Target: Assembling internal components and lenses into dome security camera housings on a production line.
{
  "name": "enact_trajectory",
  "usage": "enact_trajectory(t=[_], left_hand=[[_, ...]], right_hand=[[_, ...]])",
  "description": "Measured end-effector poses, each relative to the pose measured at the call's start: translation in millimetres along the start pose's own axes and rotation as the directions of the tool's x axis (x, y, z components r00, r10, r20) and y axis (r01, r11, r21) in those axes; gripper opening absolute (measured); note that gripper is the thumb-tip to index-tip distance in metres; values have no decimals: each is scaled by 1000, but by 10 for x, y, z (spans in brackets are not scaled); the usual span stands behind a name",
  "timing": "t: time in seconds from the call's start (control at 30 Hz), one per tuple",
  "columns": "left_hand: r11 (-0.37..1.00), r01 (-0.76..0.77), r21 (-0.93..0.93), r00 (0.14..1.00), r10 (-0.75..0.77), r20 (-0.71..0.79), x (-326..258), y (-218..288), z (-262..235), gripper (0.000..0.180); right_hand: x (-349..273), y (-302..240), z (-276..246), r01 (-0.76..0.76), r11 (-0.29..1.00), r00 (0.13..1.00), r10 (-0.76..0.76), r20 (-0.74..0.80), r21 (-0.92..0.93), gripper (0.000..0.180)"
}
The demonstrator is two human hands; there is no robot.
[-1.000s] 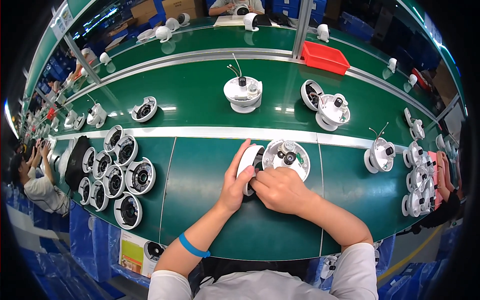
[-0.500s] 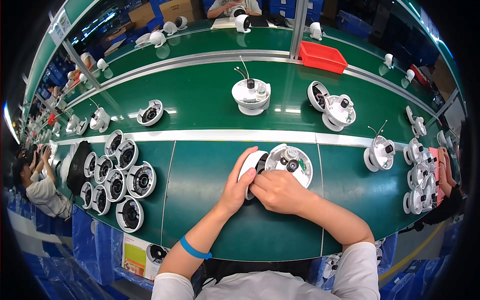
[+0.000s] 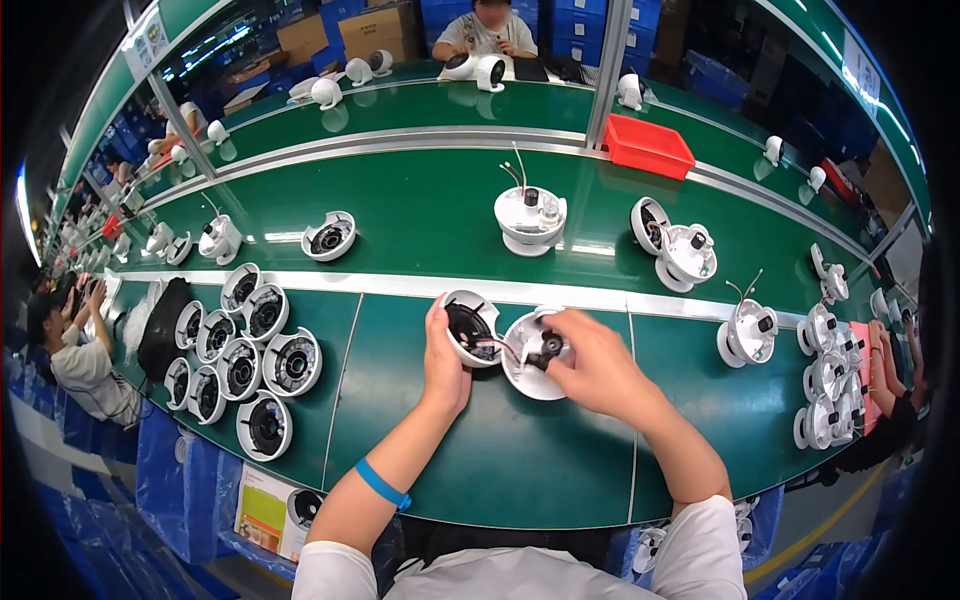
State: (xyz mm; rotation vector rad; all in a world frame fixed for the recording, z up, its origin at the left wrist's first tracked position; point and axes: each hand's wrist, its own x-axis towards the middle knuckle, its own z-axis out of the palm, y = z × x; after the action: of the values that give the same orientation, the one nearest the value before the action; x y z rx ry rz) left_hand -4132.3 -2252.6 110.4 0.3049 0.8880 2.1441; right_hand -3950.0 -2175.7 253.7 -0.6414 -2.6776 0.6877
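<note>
My left hand (image 3: 445, 362) is closed round a round white camera shell (image 3: 470, 328), whose black inside faces up. To its right, above the green bench, is an open white camera body (image 3: 532, 384). Thin wires (image 3: 497, 346) run between the two parts. My right hand (image 3: 603, 368) grips the camera body, fingers at its far rim and thumb beside the black lens module (image 3: 545, 349). Part of the body is hidden beneath those fingers.
Several similar shells (image 3: 240, 368) lie to the left. Open camera bodies (image 3: 826, 375) stand in a group at the right, and one wired body (image 3: 530, 218) sits on the far belt. A red tray (image 3: 648, 147) rests behind. Co-workers sit left, right and opposite.
The shell has turned so its inside shows, and wires now appear between it and the camera body. Both parts have shifted left. My right hand has moved from between them onto the body.
</note>
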Motion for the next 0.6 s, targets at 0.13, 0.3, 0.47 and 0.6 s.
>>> enact_trajectory(t=[0.13,0.3,0.47,0.6], left_hand=[[983,-141,114,981,154,-118,155,318,-135,53],[983,-150,102,979,162,-123,404,1035,-488,74],[938,-104,329,995,97,38,492,1452,-872,49],[927,-17,375,998,-6,61,372,1861,-978,39]], right_hand=[[68,-329,160,-264,637,964,178,195,725,52],[957,-736,394,-184,605,968,248,36,775,41],[2014,-970,752,-54,850,945,214,-248,524,38],[2422,-1020,874,-58,873,940,210,-267,484,48]])
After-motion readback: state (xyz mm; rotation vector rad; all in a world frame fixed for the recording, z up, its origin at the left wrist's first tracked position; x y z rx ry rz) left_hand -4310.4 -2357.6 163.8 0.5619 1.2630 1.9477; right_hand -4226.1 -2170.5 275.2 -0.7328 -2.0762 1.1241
